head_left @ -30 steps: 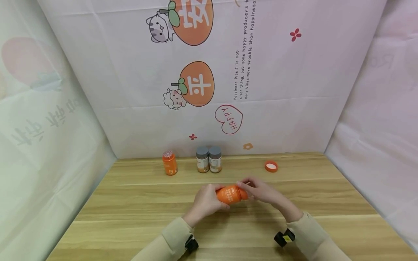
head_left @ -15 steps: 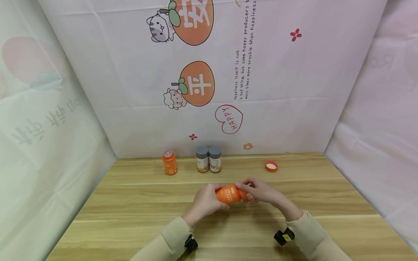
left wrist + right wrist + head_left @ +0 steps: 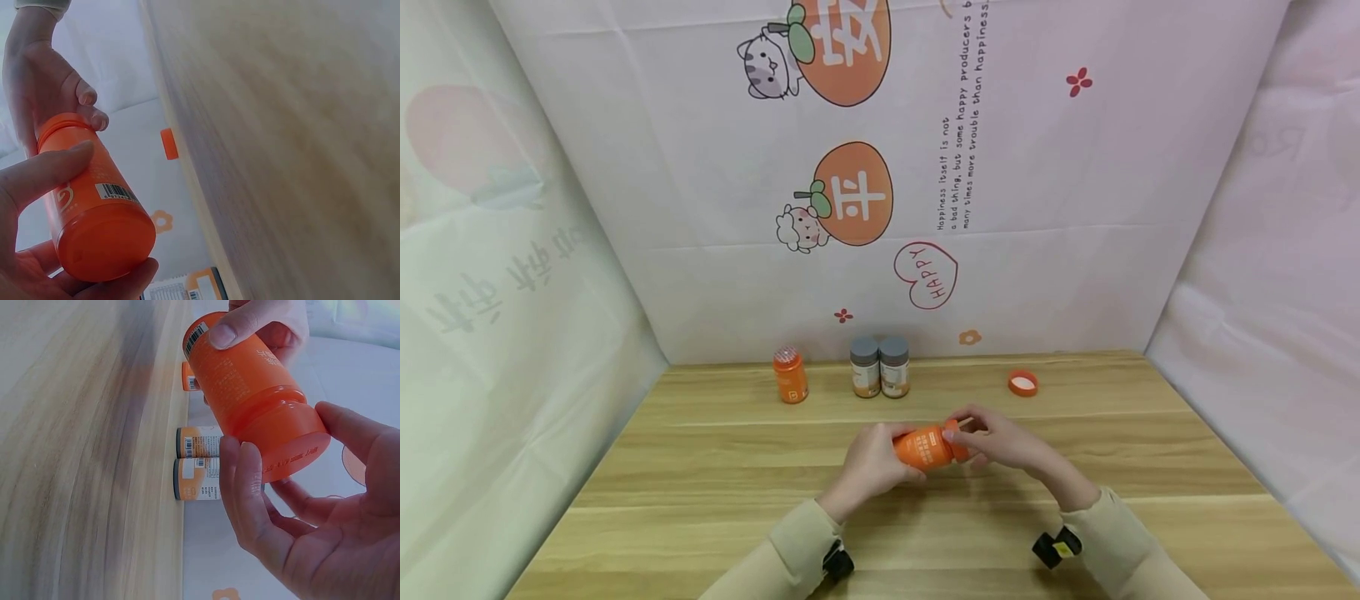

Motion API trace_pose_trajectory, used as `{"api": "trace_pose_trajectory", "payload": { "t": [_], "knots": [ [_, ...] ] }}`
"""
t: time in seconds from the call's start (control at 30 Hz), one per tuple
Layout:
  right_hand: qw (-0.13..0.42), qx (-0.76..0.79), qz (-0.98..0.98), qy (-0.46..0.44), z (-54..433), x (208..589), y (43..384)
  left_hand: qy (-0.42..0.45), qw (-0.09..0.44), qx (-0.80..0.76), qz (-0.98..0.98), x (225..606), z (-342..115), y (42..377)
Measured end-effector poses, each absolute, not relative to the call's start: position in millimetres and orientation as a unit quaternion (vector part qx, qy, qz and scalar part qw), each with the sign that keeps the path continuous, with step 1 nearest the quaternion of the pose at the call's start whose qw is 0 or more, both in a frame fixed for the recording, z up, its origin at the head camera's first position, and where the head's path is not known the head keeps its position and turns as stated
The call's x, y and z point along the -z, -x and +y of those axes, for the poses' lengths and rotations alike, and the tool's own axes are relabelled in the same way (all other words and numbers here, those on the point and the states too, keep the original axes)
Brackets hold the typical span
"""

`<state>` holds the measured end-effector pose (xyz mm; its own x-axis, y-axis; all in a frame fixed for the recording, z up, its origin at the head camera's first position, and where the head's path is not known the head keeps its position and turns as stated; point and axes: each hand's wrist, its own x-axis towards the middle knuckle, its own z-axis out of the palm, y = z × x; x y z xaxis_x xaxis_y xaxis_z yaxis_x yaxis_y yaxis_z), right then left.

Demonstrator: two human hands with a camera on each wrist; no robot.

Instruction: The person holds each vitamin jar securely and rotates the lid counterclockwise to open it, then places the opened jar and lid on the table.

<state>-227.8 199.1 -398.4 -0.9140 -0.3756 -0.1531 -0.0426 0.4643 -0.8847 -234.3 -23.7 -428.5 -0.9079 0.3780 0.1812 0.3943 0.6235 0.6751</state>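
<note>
An orange pill bottle [image 3: 922, 448] is held tilted above the table, its cap end towards the right. My left hand [image 3: 874, 465] grips the body, and the thumb lies along its side in the left wrist view. At the other end, my right hand [image 3: 1000, 439] has its fingers and thumb around the orange cap [image 3: 294, 440]. In the right wrist view the cap sits on the bottle's neck, with fingertips on one side and the thumb on the other. The bottle's base [image 3: 107, 240] faces the left wrist camera.
At the back of the wooden table [image 3: 730, 500] stand another orange bottle [image 3: 791, 379] with a patterned white-and-red top and two grey-capped bottles [image 3: 865, 368] side by side. A loose orange ring-like lid [image 3: 1022, 383] lies back right. White printed cloth [image 3: 1037, 250] encloses the table.
My right fingers have shifted their hold on the cap, and more of the cap now shows between them. My left hand and the bottle's body have stayed nearly still.
</note>
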Motion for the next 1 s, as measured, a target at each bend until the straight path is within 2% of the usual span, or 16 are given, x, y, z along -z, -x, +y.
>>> {"api": "trace_pose_trajectory", "payload": {
  "t": [0.37, 1.0],
  "knots": [
    [0.140, 0.505, 0.828, 0.199, 204.3, 402.1, 227.4, 0.211, 0.005, 0.390, -0.896, 430.1, -25.2, 234.9],
    [0.077, 0.501, 0.821, 0.262, 204.5, 408.3, 232.7, 0.199, -0.013, 0.418, -0.886, 427.9, -25.8, 234.7]
  ]
}}
